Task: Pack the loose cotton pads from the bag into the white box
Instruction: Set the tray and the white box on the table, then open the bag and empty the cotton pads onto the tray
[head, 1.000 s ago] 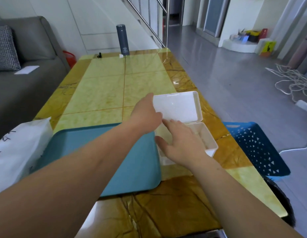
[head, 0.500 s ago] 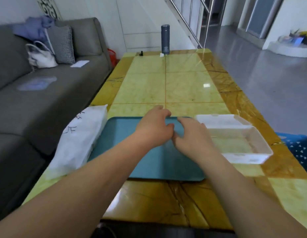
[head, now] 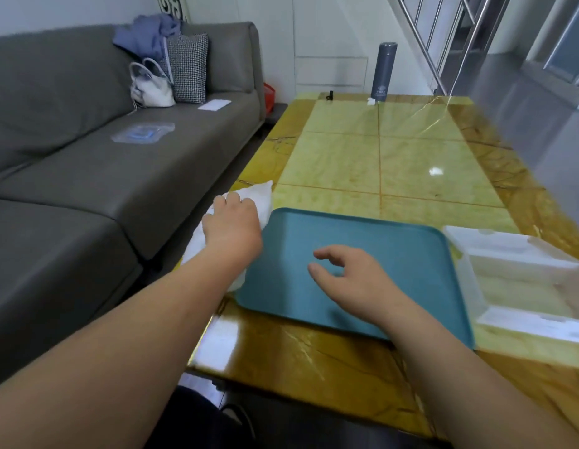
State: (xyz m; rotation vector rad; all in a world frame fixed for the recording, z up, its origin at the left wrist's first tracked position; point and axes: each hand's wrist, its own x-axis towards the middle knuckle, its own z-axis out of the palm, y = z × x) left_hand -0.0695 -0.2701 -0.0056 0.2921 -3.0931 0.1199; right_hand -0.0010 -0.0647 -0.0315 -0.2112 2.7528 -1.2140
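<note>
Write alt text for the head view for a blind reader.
A person's left hand lies on a white bag beside a teal tray; the right hand hovers, loosely curled, over the tray. An open white box sits right of it.

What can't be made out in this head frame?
Head view only:
- Cotton pads: none visible; the opaque white bag hides whatever is inside.
- Left hand: seen from the back, on the bag. Its fingertips are hidden, so grip or mere touch cannot be told.
- White box: blurred, with its right part cut off by the frame edge.
- Small black item and small white item at the table's far end: too small to identify.
</note>
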